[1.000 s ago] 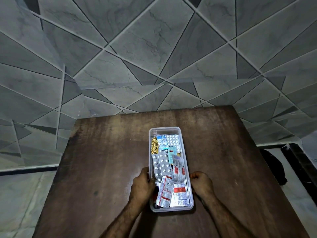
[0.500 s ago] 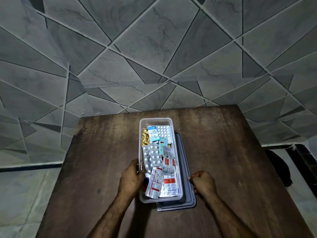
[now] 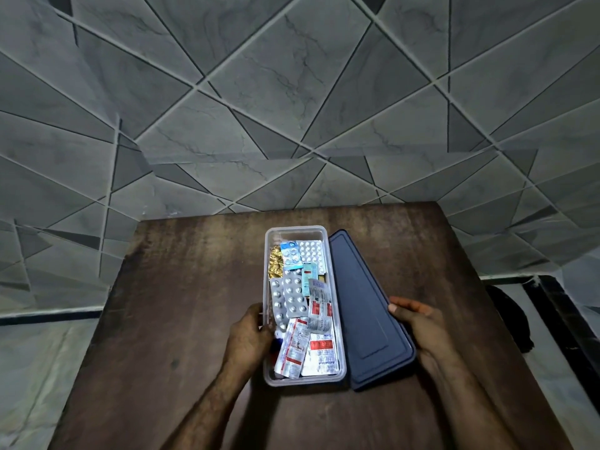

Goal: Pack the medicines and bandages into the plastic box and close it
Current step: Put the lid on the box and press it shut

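A clear plastic box [image 3: 296, 229] stands lidless in the middle of the brown table, filled with several blister strips of medicine [image 3: 293, 292], silver, blue, gold and red-printed. My left hand [image 3: 249, 336] grips the box's left wall near its front. The dark blue lid [image 3: 363, 306] lies just right of the box, tilted with its right edge lifted. My right hand [image 3: 422, 332] holds that right edge, thumb on top. No bandages can be made out among the strips.
The wooden table [image 3: 181, 319] extends left and right of the box. Grey tiled wall [image 3: 292, 108] rises directly behind the table's far edge. A dark object [image 3: 509, 316] sits on the floor beyond the table's right edge.
The lid was under the box. My left hand slid the box to the left off it, and my right hand pulled the lid out to the right and tilted it up.
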The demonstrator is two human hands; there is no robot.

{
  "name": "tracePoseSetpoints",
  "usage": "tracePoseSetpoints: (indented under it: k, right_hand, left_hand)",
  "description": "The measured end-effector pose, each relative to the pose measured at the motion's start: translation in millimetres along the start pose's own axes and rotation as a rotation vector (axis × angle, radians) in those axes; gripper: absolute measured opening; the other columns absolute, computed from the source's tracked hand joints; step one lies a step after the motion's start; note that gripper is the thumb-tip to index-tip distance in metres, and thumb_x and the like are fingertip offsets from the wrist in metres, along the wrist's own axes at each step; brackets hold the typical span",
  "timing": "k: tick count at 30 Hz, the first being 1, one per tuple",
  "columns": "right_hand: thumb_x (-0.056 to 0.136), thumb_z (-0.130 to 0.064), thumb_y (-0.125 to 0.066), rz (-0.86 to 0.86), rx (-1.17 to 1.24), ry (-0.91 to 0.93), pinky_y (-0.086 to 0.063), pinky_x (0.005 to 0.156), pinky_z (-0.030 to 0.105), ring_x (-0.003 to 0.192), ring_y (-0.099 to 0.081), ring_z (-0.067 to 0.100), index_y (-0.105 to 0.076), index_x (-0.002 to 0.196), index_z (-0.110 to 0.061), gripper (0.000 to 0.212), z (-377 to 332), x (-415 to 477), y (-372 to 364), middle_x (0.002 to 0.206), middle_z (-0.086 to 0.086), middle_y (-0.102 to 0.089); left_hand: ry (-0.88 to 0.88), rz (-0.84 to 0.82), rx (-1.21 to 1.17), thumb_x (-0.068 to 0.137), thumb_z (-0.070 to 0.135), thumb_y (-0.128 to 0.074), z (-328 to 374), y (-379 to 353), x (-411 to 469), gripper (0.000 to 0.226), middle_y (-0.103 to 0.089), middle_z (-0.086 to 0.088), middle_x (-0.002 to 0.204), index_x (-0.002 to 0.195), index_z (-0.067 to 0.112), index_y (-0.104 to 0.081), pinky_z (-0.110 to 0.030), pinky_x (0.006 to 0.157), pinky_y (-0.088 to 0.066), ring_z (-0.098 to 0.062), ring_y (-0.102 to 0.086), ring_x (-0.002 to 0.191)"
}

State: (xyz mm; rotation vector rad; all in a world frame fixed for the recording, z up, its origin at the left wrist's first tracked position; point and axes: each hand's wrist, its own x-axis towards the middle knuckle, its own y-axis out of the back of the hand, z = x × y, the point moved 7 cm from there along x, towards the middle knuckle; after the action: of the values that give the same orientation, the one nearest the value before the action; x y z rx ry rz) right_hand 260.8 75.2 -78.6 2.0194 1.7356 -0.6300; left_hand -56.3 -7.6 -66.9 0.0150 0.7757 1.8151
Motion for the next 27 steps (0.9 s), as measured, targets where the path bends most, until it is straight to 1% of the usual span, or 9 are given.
tracePoseSetpoints:
  k: [5,9,11,14,17,20,22,24,27]
  right_hand:
    - [0.079,0.002,-0.068,-0.037,0.067,0.023,-0.059,0.062,0.032,0.071,-0.067,0.026,-0.069,0.093,-0.005,0.016,-24.1,-7.0,-1.9,0.081,0.014,-0.073]
    - [0.078,0.005,-0.069,-0.019,0.036,0.131,-0.056,0.056,0.028,0.060,-0.066,0.020,-0.068,0.087,-0.008,0.015,-41.3,-20.9,-16.3,0.072,0.011,-0.071]
    - [0.078,0.007,-0.068,-0.028,0.008,0.192,-0.056,0.062,0.029,0.061,-0.064,0.020,-0.068,0.087,-0.008,0.017,-47.6,-28.7,-27.8,0.071,0.011,-0.069]
    - [0.080,0.006,-0.068,-0.065,-0.064,0.244,-0.053,0.073,0.033,0.072,-0.061,0.021,-0.067,0.096,-0.007,0.021,-47.4,-39.0,-48.3,0.079,0.013,-0.066]
    - [0.080,0.004,-0.069,-0.084,-0.150,0.298,-0.053,0.075,0.036,0.073,-0.061,0.021,-0.068,0.093,-0.017,0.024,-40.2,-48.1,-68.6,0.082,0.014,-0.067]
    - [0.080,0.002,-0.070,-0.104,-0.254,0.341,-0.054,0.064,0.022,0.062,-0.062,0.004,-0.064,0.085,-0.028,0.031,-27.9,-57.7,-91.1,0.072,-0.002,-0.066]
    - [0.078,-0.003,-0.072,-0.113,-0.356,0.377,-0.055,0.066,0.027,0.060,-0.058,0.002,-0.062,0.082,-0.034,0.033,-16.8,-62.9,-106.3,0.069,-0.007,-0.061]
    - [0.073,-0.015,-0.072,-0.113,-0.499,0.432,-0.057,0.071,0.036,0.062,-0.059,0.008,-0.064,0.088,-0.035,0.026,-8.2,-67.4,-121.3,0.074,-0.007,-0.061]
    - [0.072,-0.024,-0.069,-0.111,-0.706,0.482,-0.054,0.075,0.031,0.074,-0.062,0.013,-0.065,0.107,-0.030,0.035,-0.6,-73.2,-141.9,0.085,-0.010,-0.060]
  left_hand:
    - [-0.002,-0.013,0.013,0.086,0.022,-0.065,-0.3,-9.8,0.4,0.036,-0.072,-0.005,0.111,0.120,0.016,-0.059,-0.037,0.083,-0.057,-0.020,-0.069,0.096]
    - [0.002,-0.006,0.037,0.087,0.021,-0.062,-1.2,-18.5,-0.6,0.034,-0.072,-0.004,0.112,0.120,0.017,-0.059,-0.031,0.079,-0.055,-0.019,-0.068,0.096]
    - [0.008,-0.010,0.034,0.086,0.023,-0.061,-1.1,-22.8,0.0,0.034,-0.072,-0.005,0.112,0.120,0.018,-0.059,-0.031,0.079,-0.054,-0.020,-0.068,0.096]
    - [0.018,-0.010,0.046,0.086,0.026,-0.061,-3.1,-28.3,2.5,0.036,-0.072,-0.006,0.112,0.121,0.020,-0.058,-0.031,0.078,-0.054,-0.022,-0.069,0.097]
    - [0.034,-0.007,0.041,0.086,0.025,-0.060,-5.4,-33.5,3.3,0.036,-0.072,-0.007,0.112,0.121,0.018,-0.058,-0.027,0.076,-0.052,-0.022,-0.068,0.095]
    - [0.039,-0.011,0.044,0.085,0.026,-0.062,-9.6,-35.5,5.0,0.039,-0.071,-0.008,0.114,0.123,0.018,-0.058,-0.026,0.076,-0.049,-0.023,-0.068,0.098]
    - [0.035,-0.025,0.041,0.084,0.024,-0.063,-12.0,-35.3,7.0,0.039,-0.071,-0.007,0.114,0.123,0.018,-0.058,-0.027,0.078,-0.051,-0.023,-0.068,0.099]
    - [0.033,-0.021,0.021,0.085,0.022,-0.063,-11.7,-33.2,8.9,0.036,-0.072,-0.006,0.113,0.120,0.016,-0.060,-0.027,0.078,-0.050,-0.020,-0.067,0.096]
    - [-0.015,0.104,-0.021,0.091,0.022,-0.060,-0.7,-19.3,9.3,0.025,-0.072,-0.004,0.108,0.113,0.014,-0.064,-0.021,0.074,-0.040,-0.012,-0.061,0.089]
